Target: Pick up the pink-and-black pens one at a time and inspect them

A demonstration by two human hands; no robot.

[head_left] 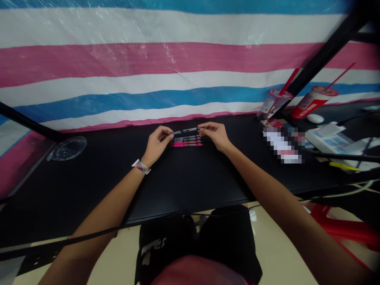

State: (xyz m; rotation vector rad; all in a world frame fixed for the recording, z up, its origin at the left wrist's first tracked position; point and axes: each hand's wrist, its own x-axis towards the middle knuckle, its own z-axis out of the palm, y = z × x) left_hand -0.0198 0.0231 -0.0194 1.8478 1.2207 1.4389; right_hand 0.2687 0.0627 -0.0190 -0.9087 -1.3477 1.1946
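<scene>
A dark pen point(186, 130) with a clear barrel is stretched between my two hands, near the back of the black table point(190, 178). My left hand point(157, 143) pinches its left end, with thumb and forefinger together. At its right end, my right hand point(216, 135) pinches it the same way. Just in front of this pen, several pens lie side by side, the farther ones grey and black point(187, 139), the nearest ones pink point(186, 144). Their tips point left and right, roughly parallel to the table's back edge.
A round clear plastic lid point(69, 148) lies at the left. To the right are two cups with red straws point(274, 103) point(313, 102), a white box point(329, 138) and cables. A striped sheet point(148, 59) hangs behind; black frame bars cross both sides.
</scene>
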